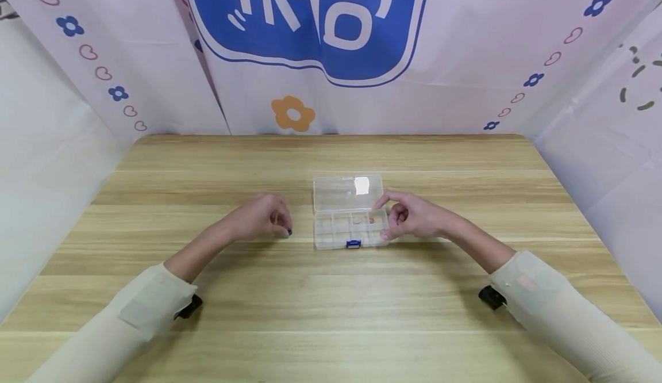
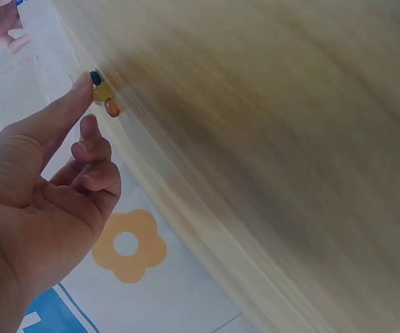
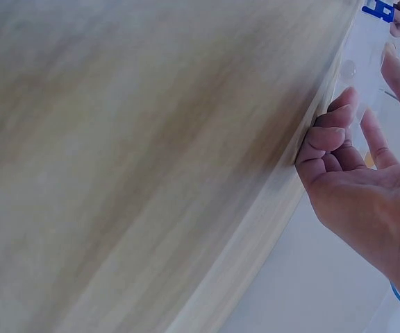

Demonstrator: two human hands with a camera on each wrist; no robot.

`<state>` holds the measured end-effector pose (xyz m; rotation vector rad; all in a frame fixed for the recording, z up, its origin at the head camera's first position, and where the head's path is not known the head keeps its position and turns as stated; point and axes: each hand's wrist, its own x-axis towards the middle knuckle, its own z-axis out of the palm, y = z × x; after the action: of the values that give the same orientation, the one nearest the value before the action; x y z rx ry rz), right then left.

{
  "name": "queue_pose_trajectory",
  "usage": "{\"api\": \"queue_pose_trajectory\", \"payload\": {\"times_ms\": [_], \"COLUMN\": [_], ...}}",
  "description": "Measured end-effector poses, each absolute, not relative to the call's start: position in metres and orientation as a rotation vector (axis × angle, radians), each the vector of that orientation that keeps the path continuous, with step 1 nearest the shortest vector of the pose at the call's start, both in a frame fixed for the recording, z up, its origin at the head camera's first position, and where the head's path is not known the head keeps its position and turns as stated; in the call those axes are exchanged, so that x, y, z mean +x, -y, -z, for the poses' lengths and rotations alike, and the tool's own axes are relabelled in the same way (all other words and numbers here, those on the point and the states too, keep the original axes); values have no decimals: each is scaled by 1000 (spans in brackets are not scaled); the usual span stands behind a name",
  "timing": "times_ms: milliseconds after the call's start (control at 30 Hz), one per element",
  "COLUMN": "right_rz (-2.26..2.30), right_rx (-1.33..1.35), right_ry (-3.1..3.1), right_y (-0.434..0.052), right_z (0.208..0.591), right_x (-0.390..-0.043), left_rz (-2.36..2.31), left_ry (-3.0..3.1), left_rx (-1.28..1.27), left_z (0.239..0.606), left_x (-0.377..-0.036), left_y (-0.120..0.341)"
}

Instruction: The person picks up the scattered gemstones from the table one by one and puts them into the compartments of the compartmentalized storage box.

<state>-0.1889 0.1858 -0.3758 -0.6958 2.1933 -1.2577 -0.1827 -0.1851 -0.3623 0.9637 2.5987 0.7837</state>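
Thumb and fingertips of my left hand (image 1: 262,217) pinch a small dark blue bead (image 1: 289,232), just left of a clear plastic compartment box (image 1: 324,239). In the left wrist view, a yellow bead (image 2: 101,93) and an orange bead (image 2: 112,106) show in a row below the dark one, close to the fingertips. The box stands with its lid (image 1: 333,193) laid back and a blue latch (image 1: 353,244) at the front. My right hand (image 1: 414,216) holds the box's right end between thumb and index finger, the other fingers curled. An orange piece (image 1: 371,220) lies in a back compartment.
The box rests on a wood-grain table (image 1: 310,314). Behind the table hangs a white printed cloth (image 1: 445,101) with a blue sign. Black wrist devices (image 1: 492,297) show under both sleeves.
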Motion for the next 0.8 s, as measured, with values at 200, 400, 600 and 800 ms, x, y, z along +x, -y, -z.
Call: {"api": "queue_pose_trajectory", "payload": {"times_ms": [200, 400, 600, 800], "right_rz": [1251, 1248, 1247, 1236], "right_rx": [-688, -690, -697, -666], "right_ry": [-2198, -2195, -2198, -2202], "right_y": [-187, -187, -186, -186], "right_z": [377, 377, 377, 375], "right_x": [-189, -188, -189, -189], "left_rz": [-767, -773, -777, -781], "left_ry": [-2596, -2592, -2596, -2606], "left_rx": [973, 955, 967, 1014], "left_z": [366, 367, 367, 368], "left_x": [-184, -184, -185, -187], "left_y": [184, 183, 182, 182]}}
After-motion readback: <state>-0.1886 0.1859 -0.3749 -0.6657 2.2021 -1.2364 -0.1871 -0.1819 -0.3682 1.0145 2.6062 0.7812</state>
